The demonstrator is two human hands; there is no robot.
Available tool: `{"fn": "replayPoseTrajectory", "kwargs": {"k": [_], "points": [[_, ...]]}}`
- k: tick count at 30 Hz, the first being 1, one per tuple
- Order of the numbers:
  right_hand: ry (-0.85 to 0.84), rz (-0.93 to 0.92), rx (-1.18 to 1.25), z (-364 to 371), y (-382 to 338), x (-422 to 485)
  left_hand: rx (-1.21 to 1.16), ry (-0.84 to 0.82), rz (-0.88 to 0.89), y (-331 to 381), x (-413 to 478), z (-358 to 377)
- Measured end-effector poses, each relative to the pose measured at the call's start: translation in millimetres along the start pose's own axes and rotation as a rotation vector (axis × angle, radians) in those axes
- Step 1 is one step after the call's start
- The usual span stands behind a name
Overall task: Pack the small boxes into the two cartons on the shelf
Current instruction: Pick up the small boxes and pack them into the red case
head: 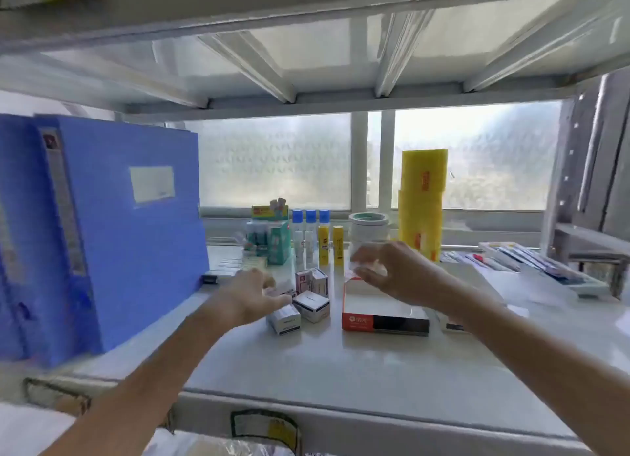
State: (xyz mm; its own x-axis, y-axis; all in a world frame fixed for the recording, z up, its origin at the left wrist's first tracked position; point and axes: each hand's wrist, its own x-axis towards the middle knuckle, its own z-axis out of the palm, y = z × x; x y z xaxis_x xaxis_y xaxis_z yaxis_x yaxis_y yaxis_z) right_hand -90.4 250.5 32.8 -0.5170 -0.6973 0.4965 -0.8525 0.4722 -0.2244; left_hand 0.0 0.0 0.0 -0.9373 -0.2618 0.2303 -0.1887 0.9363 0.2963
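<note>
— Reaching over the white shelf: left hand spread loose among the small boxes, gripping nothing?

— Looks so, though blurred. Right hand pinching something pale above the red-fronted carton; cannot tell what.

— Farther back?

— Blue binders left, glue sticks, yellow packs.

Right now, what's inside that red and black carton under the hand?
The carton looks open at the top, with a pale inside wall showing. The right hand, blurred, hangs over the opening and hides most of it, so I can't tell whether any small boxes are inside.
</note>
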Motion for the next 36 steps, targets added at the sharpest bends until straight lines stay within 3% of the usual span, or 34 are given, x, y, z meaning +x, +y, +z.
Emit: {"fn": "replayPoseTrajectory", "kwargs": {"k": [4,16,26,30,32,36], "points": [[-0.111,0.076,0.058,40.5,7.9,17.0,-0.055,0.014,-0.068,-9.2,-6.1,14.1],[-0.314,-0.004,0.127,83.8,-8.8,36.1,-0.334,0.106,0.001,-9.0,-12.7,30.3],[-0.444,0.047,0.142,76.2,-14.7,35.1,-0.062,-0.023,-0.057,7.3,-8.3,17.8],[-0.428,0.044,0.212,60.5,-19.1,32.4,-0.149,-0.093,-0.049,5.4,-11.6,9.0],[-0.363,0.124,0.453,37.0,-8.1,25.7,-0.229,-0.058,-0.007,10.6,-15.5,3.7],[-0.080,0.311,0.859,-30.7,43.3,-1.7,-0.360,0.088,0.211,62.2,-5.8,-2.1]]}}
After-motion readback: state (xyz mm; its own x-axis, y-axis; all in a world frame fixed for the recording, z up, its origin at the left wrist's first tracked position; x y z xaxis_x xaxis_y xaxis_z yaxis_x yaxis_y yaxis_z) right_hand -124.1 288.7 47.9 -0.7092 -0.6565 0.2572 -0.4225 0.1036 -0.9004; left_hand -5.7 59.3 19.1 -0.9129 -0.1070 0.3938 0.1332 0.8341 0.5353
